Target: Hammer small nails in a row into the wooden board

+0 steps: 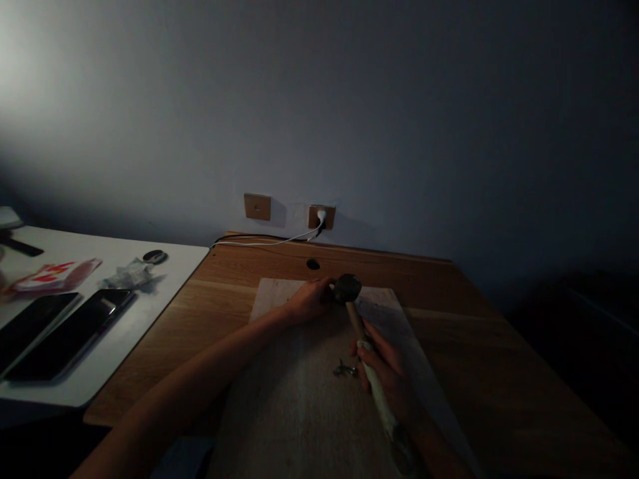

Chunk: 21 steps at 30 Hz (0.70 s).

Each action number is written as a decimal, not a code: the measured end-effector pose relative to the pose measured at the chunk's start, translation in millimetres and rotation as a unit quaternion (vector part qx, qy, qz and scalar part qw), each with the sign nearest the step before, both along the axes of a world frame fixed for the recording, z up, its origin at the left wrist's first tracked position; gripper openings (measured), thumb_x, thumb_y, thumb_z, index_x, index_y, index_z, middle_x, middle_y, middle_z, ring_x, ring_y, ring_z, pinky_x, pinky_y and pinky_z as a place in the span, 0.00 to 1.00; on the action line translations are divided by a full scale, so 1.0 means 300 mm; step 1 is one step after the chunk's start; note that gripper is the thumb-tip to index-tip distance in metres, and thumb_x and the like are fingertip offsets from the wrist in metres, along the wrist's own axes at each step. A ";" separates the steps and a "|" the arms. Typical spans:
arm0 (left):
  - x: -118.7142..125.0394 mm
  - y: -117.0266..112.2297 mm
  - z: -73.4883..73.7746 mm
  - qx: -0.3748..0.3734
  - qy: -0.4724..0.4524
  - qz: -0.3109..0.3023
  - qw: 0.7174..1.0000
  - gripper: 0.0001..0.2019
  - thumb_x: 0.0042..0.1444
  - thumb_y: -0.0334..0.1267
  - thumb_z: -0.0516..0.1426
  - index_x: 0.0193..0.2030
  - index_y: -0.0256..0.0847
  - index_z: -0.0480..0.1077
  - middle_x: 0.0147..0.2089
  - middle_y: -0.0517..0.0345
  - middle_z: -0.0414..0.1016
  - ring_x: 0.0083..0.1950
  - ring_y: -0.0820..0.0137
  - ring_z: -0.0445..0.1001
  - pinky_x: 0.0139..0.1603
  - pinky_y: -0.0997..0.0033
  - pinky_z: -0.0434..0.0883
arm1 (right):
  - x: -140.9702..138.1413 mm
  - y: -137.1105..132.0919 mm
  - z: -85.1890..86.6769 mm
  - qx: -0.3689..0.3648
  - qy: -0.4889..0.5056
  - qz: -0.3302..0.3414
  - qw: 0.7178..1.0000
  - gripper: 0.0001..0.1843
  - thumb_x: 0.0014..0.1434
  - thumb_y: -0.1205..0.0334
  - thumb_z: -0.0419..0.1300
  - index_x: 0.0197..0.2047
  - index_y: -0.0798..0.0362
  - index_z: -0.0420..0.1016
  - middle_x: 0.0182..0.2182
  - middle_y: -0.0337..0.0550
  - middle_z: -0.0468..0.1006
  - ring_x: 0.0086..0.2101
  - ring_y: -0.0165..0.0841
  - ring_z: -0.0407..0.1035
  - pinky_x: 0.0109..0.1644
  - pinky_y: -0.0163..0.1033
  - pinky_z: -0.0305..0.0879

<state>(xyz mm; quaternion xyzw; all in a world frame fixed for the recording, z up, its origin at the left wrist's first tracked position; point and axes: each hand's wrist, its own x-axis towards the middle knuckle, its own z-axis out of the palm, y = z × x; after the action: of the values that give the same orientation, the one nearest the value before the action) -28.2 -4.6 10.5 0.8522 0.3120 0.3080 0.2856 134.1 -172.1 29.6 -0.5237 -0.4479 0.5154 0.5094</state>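
My right hand point(382, 369) is closed round the pale wooden handle of a hammer point(355, 318). Its dark head hangs just over the far part of a light wooden board point(294, 406) lying on the brown table. My left hand point(312, 299) reaches forward with its fingers pinched together right beside the hammer head; whatever it pinches is too small and dark to make out. Next to my right hand, a few small metal pieces point(344, 368) lie on the board.
A white table point(124, 326) at the left carries two dark phones point(72, 329), a red-and-white packet point(52, 275) and crumpled plastic. On the wall behind are two wooden sockets, one with a white plug and cable point(279, 241). The room is dim.
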 end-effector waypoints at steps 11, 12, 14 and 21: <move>-0.005 0.009 -0.012 0.006 0.014 0.018 1.000 0.22 0.42 0.28 0.63 0.46 0.36 0.67 0.46 0.50 0.70 0.46 0.63 0.70 0.46 0.67 0.69 | 0.001 -0.001 0.007 0.004 0.021 -0.023 0.999 0.28 0.60 0.56 0.61 0.63 0.49 0.67 0.32 0.36 0.73 0.16 0.22 0.61 0.17 0.30 0.54; -0.007 0.009 -0.009 0.013 0.012 0.017 1.000 0.22 0.41 0.29 0.63 0.45 0.36 0.66 0.46 0.50 0.69 0.45 0.63 0.69 0.46 0.67 0.69 | 0.001 -0.001 0.012 0.005 0.022 -0.025 0.999 0.27 0.60 0.56 0.61 0.62 0.49 0.67 0.33 0.37 0.73 0.16 0.22 0.61 0.17 0.30 0.54; -0.012 0.000 0.011 0.030 0.025 -0.003 0.999 0.19 0.42 0.31 0.64 0.43 0.36 0.67 0.46 0.51 0.67 0.44 0.64 0.69 0.43 0.68 0.68 | 0.001 -0.001 0.020 0.006 0.026 -0.032 0.999 0.27 0.60 0.56 0.61 0.62 0.49 0.67 0.33 0.37 0.74 0.16 0.21 0.61 0.16 0.30 0.54; -0.017 -0.146 0.171 -0.023 0.131 -0.274 0.953 0.04 0.51 0.32 0.62 0.35 0.40 0.71 0.31 0.61 0.73 0.29 0.72 0.69 0.29 0.75 0.62 | 0.005 -0.004 0.010 -0.017 0.019 -0.066 0.998 0.33 0.56 0.54 0.63 0.63 0.53 0.66 0.24 0.33 0.72 0.14 0.25 0.62 0.15 0.31 0.54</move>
<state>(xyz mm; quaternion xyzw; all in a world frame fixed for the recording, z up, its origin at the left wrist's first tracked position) -33.2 -48.6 61.8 0.9308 0.1083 0.0968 0.3354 135.7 -173.3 32.6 -0.5506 -0.3937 0.4985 0.5417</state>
